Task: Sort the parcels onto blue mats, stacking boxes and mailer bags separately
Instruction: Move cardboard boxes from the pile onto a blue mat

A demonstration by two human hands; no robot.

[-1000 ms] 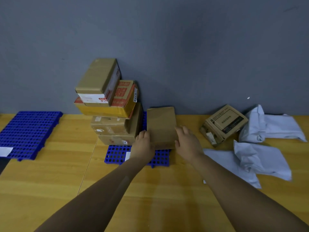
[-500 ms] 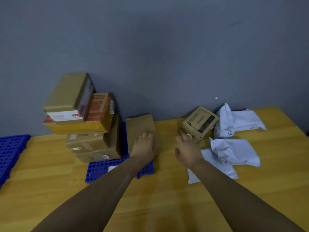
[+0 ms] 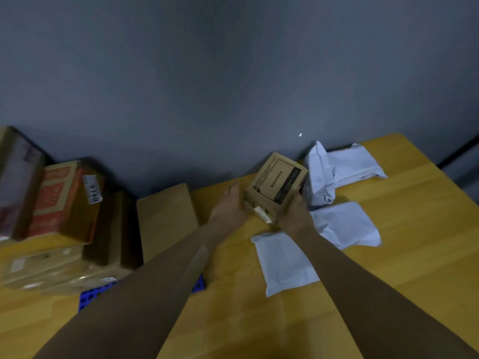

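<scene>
Both hands have left the plain brown box [image 3: 166,218], which now rests on the blue mat [image 3: 96,294] just right of the stacked boxes [image 3: 62,216], and have moved right to the small printed box [image 3: 276,186] near the far wall. The left hand [image 3: 229,207] presses its left side and the right hand [image 3: 294,213] its near right corner, so the grip is clamped on it from both sides. Whether it is lifted or only tilted on the counter [image 3: 414,255] I cannot tell.

The previous box looks placed, and this appears to be the last loose box to join the stack. Three white mailer bags remain unsorted: a crumpled far bag [image 3: 342,169] just right of the box, a middle bag [image 3: 347,224] beside the right hand, and a flat near bag [image 3: 282,263] partly under the right forearm. They belong on a separate mat, not visible here.
</scene>
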